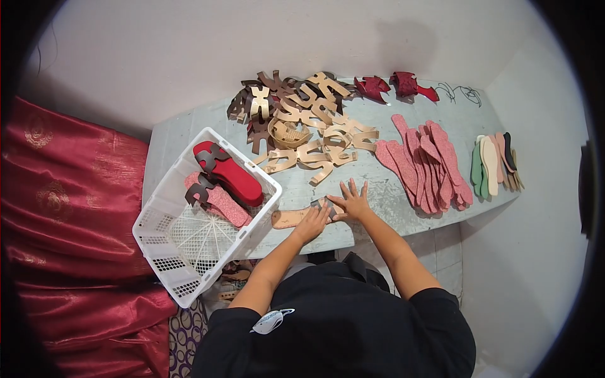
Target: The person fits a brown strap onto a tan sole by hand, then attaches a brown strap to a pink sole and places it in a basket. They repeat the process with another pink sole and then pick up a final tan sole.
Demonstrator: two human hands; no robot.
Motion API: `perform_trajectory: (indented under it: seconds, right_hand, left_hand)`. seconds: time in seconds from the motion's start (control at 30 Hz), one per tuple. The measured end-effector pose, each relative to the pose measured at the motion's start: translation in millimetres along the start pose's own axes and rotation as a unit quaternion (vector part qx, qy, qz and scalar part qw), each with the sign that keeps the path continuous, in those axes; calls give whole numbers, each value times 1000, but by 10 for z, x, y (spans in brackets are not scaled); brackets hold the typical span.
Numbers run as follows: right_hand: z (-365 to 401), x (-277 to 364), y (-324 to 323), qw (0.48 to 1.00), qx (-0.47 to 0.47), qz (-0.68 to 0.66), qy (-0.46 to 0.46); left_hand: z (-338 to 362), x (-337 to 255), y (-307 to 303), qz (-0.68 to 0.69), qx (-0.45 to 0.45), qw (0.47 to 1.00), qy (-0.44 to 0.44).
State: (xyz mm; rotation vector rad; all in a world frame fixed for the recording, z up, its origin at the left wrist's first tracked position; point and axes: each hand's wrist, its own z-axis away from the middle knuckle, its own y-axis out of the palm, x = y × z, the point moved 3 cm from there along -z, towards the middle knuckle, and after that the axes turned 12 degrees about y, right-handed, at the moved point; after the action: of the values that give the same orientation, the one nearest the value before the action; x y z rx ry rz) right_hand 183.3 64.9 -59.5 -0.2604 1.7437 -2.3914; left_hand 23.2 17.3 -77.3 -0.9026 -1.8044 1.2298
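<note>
A tan insole [287, 219] lies on the grey table [384, 222] near its front edge, with a dark strap piece [322, 206] over its right part. My left hand [313, 221] rests flat on the insole and the strap, fingers stretched forward. My right hand [353, 203] is spread just to the right, its thumb side at the strap and its fingers apart. What lies beneath both palms is hidden.
A white basket [157, 189] holds a red sandal [236, 179] and a pink glittery one [220, 205]. Behind lie gold and brown straps [309, 120] and red pieces [406, 85]. Pink insoles [428, 167] and coloured soles [488, 167] lie right. A red curtain [75, 220] hangs left.
</note>
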Motion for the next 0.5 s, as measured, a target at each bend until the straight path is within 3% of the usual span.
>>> perform_trajectory:
  seconds: [0.3,0.5]
  right_hand:
    - [-48,1,77,1000,10,1,23]
    - [1,38,87,998,31,-12,45]
  left_hand:
    - [-19,42,-15,-20,-1,998,60]
    - [-44,17,-43,-11,0,999,45]
